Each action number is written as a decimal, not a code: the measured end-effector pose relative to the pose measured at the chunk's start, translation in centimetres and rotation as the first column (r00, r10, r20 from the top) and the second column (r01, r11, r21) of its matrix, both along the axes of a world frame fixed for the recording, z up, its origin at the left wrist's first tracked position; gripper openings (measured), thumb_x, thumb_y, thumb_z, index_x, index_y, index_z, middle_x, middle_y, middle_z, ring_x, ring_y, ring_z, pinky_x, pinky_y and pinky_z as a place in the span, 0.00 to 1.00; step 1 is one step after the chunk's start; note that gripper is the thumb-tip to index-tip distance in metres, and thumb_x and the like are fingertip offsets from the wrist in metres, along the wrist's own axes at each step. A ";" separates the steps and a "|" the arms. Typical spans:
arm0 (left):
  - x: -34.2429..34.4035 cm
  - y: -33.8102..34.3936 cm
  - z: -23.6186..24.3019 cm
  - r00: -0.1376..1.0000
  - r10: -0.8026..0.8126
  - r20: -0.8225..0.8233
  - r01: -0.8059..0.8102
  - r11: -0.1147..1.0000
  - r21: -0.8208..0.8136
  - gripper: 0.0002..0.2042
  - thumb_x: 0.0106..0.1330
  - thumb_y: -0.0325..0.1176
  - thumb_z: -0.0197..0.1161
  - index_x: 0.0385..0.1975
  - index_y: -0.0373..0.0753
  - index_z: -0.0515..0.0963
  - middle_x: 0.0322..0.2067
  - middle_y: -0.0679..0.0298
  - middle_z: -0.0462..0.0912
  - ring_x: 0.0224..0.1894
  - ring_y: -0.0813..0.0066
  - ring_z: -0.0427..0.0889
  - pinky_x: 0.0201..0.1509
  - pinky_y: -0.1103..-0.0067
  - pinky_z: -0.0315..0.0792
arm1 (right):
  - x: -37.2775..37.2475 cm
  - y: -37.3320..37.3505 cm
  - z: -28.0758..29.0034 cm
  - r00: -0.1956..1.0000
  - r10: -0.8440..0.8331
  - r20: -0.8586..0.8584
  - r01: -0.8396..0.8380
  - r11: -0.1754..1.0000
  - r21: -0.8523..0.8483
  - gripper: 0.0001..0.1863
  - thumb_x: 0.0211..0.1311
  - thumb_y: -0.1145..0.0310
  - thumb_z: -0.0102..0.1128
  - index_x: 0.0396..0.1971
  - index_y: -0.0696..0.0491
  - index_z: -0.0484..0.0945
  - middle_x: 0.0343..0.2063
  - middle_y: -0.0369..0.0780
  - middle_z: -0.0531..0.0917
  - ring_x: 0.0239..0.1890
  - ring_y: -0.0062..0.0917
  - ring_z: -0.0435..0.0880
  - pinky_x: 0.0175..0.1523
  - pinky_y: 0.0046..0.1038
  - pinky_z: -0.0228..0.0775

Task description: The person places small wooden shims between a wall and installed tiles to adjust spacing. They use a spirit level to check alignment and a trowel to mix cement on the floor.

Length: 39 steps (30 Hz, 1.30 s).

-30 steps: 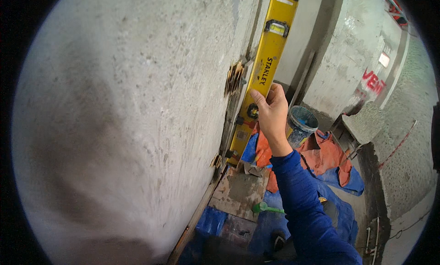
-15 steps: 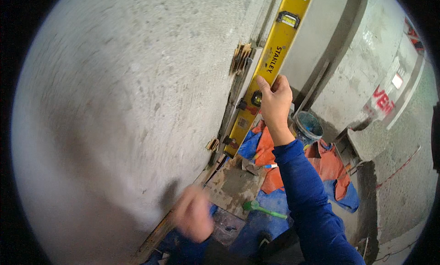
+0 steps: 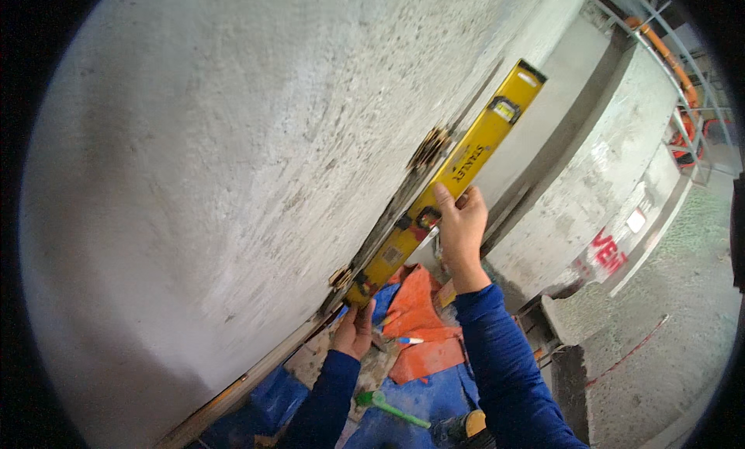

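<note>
Wall (image 3: 233,177): big, grey and rough, filling the left side.
Yellow level (image 3: 459,169): long and flat, right by the wall's edge; I can't tell if it touches.
Which way it points: on a slant, low end at the left, high end up to the right.
Right hand (image 3: 464,230): pinching the level near its middle, thumb on the flat face, other fingers by the far edge.
Left hand (image 3: 353,336): nearest the low end, fingers up against it; I can't tell if they grip or just touch.
From the left fingers: the level runs up and to the right.
Wood bits (image 3: 429,148): one bunch beside the level, poking out by the wall's edge.
Orange cloth (image 3: 415,309): lower down, past the level.
Green tool (image 3: 389,407): lying on a blue sheet (image 3: 434,391).
</note>
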State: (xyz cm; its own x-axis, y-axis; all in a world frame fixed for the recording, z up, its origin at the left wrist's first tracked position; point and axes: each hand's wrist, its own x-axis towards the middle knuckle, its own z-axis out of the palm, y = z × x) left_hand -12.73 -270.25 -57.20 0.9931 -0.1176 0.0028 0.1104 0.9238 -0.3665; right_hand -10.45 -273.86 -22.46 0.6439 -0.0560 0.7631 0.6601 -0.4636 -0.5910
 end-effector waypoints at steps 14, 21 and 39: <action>-0.9 2.8 2.3 0.989 -0.146 0.002 0.141 0.949 -0.282 0.15 0.79 0.26 0.49 0.61 0.26 0.70 0.60 0.46 0.77 0.62 0.52 0.78 0.70 0.56 0.76 | -0.9 -0.7 0.4 0.997 0.035 -0.061 -0.044 0.989 -0.142 0.19 0.72 0.64 0.64 0.52 0.62 0.72 0.41 0.48 0.87 0.42 0.28 0.88 0.45 0.30 0.79; -1.4 3.4 2.7 0.984 -0.179 0.010 0.173 0.935 -0.311 0.14 0.78 0.25 0.51 0.58 0.25 0.71 0.58 0.46 0.78 0.61 0.53 0.79 0.70 0.55 0.76 | -2.1 -0.7 0.7 0.988 0.103 -0.113 -0.117 0.985 -0.126 0.21 0.72 0.64 0.64 0.55 0.61 0.71 0.41 0.46 0.86 0.41 0.24 0.87 0.42 0.26 0.81; -1.6 4.1 3.1 0.961 -0.271 -0.055 0.230 0.893 -0.387 0.20 0.78 0.26 0.47 0.66 0.24 0.62 0.65 0.38 0.69 0.66 0.42 0.73 0.67 0.53 0.77 | -3.3 -1.4 1.4 0.982 0.081 -0.169 -0.110 0.979 -0.171 0.32 0.70 0.59 0.67 0.63 0.66 0.68 0.40 0.47 0.87 0.36 0.23 0.87 0.39 0.24 0.79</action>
State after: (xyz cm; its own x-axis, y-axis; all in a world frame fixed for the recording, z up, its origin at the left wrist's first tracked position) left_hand -14.31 -266.13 -54.06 0.9276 -0.3734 -0.0065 0.2622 0.6635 -0.7007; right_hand -13.79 -275.29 -21.10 0.7543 0.1391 0.6416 0.6097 -0.5107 -0.6062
